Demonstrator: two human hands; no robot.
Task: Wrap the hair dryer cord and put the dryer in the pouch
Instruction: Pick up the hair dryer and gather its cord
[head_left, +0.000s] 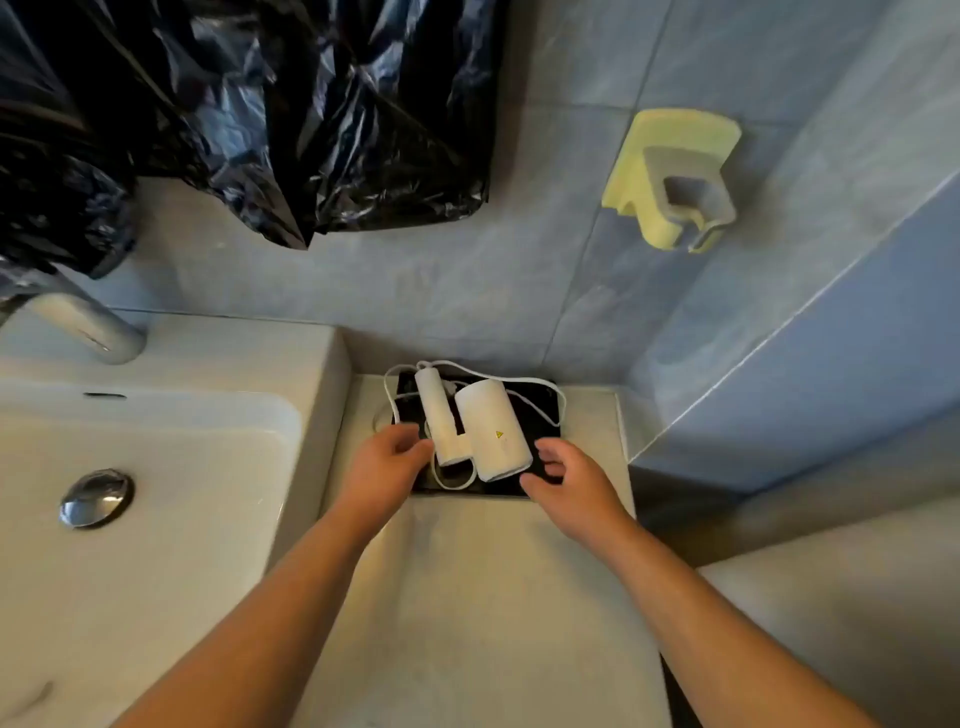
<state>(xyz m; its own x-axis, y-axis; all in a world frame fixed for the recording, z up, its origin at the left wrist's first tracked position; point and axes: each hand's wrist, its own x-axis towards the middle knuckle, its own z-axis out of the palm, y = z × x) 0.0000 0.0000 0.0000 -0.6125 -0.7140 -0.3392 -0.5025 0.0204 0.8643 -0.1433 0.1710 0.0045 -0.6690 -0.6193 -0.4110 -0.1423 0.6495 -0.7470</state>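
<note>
A white hair dryer (488, 431) lies folded on a flat black pouch (540, 402) at the back of the counter, against the wall. Its white cord (535, 382) lies loose in loops around the dryer and over the pouch. My left hand (387, 465) hovers just left of the dryer's handle, fingers apart and curled, holding nothing. At the dryer's near right corner is my right hand (561, 480), fingers spread over the pouch edge, also with nothing in it.
A white sink (156, 467) with a chrome drain plug (96, 499) and a tap (88, 325) lies to the left. A black plastic bag (260, 114) hangs above. A yellow wall holder (675, 176) is mounted on the blue tiles at right.
</note>
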